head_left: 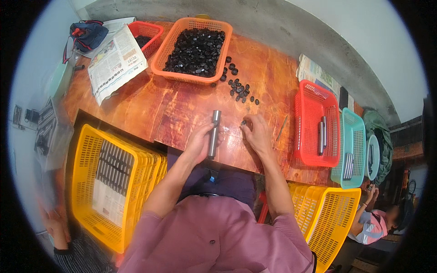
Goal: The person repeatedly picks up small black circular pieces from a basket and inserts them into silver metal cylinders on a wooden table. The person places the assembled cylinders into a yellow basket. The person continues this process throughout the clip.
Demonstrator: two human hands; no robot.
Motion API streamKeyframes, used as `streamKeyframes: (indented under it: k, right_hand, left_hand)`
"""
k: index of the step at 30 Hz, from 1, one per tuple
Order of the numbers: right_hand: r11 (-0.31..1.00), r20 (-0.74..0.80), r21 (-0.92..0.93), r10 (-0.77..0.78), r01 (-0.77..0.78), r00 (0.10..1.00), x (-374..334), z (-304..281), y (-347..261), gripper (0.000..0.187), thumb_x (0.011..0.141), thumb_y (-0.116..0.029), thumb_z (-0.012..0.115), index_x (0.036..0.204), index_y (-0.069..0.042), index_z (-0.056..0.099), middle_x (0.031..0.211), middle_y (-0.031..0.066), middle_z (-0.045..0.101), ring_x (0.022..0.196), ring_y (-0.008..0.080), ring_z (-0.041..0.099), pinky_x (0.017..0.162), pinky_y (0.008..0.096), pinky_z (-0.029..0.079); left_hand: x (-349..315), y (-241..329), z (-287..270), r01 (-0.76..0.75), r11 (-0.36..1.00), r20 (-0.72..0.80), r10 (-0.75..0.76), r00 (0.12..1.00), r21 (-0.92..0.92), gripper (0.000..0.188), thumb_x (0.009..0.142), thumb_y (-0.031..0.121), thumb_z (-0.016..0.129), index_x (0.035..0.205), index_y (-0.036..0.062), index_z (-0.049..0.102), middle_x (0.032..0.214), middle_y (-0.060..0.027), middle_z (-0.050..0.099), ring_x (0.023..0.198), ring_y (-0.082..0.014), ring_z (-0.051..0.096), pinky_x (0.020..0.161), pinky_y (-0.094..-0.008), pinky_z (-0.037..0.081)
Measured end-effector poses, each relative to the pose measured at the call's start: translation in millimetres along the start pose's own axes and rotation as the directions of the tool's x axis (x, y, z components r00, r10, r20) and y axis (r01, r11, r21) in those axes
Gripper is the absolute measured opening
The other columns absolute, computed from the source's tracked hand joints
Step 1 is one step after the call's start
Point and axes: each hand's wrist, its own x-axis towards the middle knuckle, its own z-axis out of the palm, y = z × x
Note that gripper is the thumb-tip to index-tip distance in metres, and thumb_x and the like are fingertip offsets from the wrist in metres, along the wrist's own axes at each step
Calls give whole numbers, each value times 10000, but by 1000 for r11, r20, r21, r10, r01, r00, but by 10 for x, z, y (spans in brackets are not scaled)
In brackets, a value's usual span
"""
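left hand (199, 140): fingers clamped around the metal cylinder (213, 142), at the worktop's (182, 113) near side. right hand (257, 131): fingers pinched on a small dark part (244, 122), right of the cylinder. orange basket (187, 78): far side.

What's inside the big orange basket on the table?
A heap of small black pieces, many with shiny faces, fills most of the orange basket. The top layer covers the basket's floor and any lower pieces, so those can't be seen.

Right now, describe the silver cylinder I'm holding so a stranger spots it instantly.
Find the orange-brown table, then its near edge. There, the left hand holds the cylinder. Unlike those lying in the red basket, it is gripped in a hand.
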Motion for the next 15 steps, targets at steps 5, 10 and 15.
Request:
streamKeyframes:
  k: [5, 10, 15]
  right_hand:
    - [993, 14, -70, -94, 95, 995, 19, 54, -9, 154, 880, -96, 685, 1021, -38, 703, 908, 167, 644, 840, 371, 656, 768, 445, 533]
    - [995, -35, 82, -53, 55, 998, -6, 73, 23, 116, 924, -82, 643, 985, -13, 714, 940, 179, 672, 871, 374, 668, 798, 434, 536]
    - [973, 17, 206, 108, -109, 994, 58, 71, -8, 159, 952, -91, 616, 1033, 5, 714, 1007, 198, 696, 930, 385, 677, 839, 422, 530]
  left_hand:
    - [50, -158, 95, 26, 1000, 94, -26, 995, -6, 363, 1036, 205, 529, 1324, -16, 545, 1082, -130, 663, 877, -201, 651, 767, -325, 542]
    - [41, -175, 71, 47, 999, 107, -48, 993, 10, 405, 1043, 171, 509, 1409, -2, 492, 1109, -132, 654, 911, -205, 648, 801, -330, 536]
    - [30, -187, 76, 28, 1000, 114, -28, 993, 5, 448, 1028, 131, 496, 1455, 4, 458, 1116, -121, 649, 921, -197, 644, 819, -326, 532]
